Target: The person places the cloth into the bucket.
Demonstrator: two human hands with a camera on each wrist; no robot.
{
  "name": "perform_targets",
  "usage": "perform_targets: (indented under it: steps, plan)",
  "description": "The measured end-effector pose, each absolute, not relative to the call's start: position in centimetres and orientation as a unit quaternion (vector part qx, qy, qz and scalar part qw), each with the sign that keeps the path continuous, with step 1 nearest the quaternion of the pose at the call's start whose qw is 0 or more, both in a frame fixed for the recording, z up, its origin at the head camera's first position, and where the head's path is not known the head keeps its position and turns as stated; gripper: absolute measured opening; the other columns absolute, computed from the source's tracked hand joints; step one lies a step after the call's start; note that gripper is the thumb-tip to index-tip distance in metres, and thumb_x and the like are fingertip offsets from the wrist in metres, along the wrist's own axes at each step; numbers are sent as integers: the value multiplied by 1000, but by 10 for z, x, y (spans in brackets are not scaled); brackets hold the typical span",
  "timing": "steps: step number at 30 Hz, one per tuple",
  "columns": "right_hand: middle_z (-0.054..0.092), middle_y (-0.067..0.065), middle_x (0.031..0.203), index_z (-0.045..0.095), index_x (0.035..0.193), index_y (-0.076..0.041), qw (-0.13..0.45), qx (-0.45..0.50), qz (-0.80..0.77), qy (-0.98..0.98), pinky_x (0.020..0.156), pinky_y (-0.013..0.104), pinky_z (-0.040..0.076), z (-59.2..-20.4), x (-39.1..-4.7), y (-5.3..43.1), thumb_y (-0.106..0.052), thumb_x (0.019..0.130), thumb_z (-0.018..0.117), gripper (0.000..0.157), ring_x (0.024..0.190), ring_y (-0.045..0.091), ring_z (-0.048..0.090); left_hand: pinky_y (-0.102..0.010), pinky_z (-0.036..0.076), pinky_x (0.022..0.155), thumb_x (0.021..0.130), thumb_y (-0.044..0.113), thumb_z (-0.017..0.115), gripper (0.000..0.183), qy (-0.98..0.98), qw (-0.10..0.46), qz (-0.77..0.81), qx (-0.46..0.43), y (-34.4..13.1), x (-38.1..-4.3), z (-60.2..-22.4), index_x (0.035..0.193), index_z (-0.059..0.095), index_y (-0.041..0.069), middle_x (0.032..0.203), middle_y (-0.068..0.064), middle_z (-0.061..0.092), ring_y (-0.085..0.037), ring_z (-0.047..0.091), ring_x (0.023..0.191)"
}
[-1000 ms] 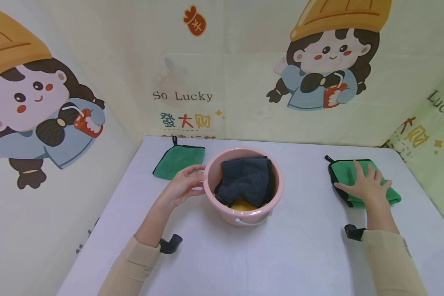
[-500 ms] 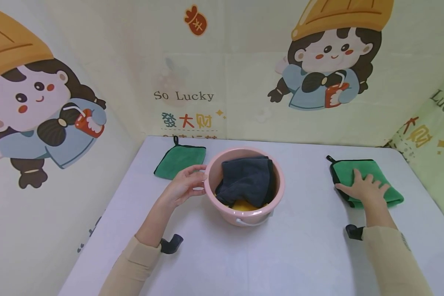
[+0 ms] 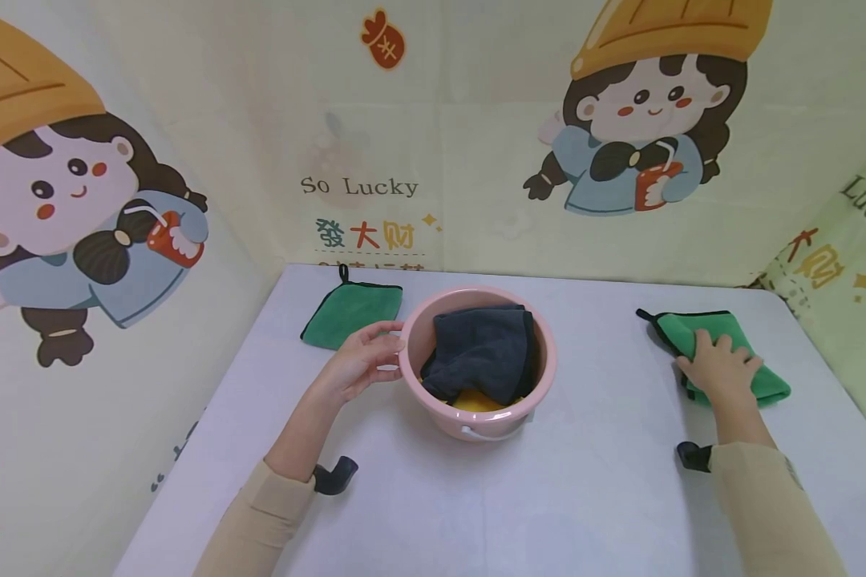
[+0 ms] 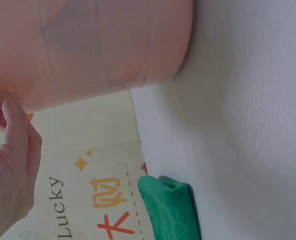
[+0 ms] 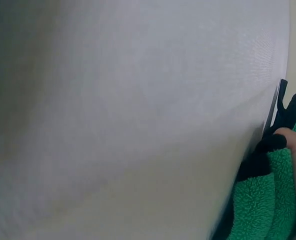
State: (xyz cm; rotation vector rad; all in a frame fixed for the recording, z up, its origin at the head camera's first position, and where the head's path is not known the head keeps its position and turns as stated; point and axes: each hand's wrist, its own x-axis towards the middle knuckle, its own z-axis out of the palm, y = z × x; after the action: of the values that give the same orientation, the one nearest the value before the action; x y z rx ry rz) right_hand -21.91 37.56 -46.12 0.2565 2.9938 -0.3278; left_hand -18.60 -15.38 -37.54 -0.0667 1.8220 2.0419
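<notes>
A pink bucket (image 3: 443,413) with a white handle stands mid-table, a dark grey cloth (image 3: 479,349) and something yellow (image 3: 476,401) inside it. My left hand (image 3: 364,361) holds the bucket by the left side of its rim. In the left wrist view, bent fingers (image 4: 13,117) meet the bucket's edge. Over on the right, a folded green towel (image 3: 714,324) with black edging and a loop lies under my right hand (image 3: 722,369). Thumb and fingers there pinch the towel, and its left side bunches up. The right wrist view has the thumb (image 5: 287,135) pressed into the black-edged folds.
Another green towel (image 3: 354,312) with a black loop lies at the back left, just beyond the left hand. The white table (image 3: 584,481) meets a printed backdrop (image 3: 476,160) at its back edge. A black wrist mount (image 3: 335,476) juts from the left cuff.
My right hand's spread fingers have come down onto the right green towel and drawn together, lifting and creasing its left side. The left hand and the bucket stay in place.
</notes>
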Motion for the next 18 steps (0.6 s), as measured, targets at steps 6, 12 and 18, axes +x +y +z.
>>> perform_targets:
  steps: [6,12,18]
  plan:
    - [22,43,117,21,127,10,37,86,-102,990,86,77,7,-465,-220,377,-19,92,49,53,104,72,18,-37,54,75,88,13,59,47,651,199,732,-19,-154,-186,-375,131,42,5,101,-7,59,-18,61,81]
    - [25,40,117,22,127,7,20,87,-99,991,88,76,7,-462,-218,376,-18,93,48,50,103,68,22,-36,55,73,88,12,59,47,648,199,735,-16,-155,-185,-375,131,42,5,99,-6,59,-18,61,79]
    - [26,39,112,25,126,3,-17,88,-95,991,86,74,10,-459,-217,373,-17,93,48,45,99,64,25,-36,54,74,88,13,60,48,650,200,733,-14,-155,-187,-376,131,42,5,102,-8,59,-18,61,80]
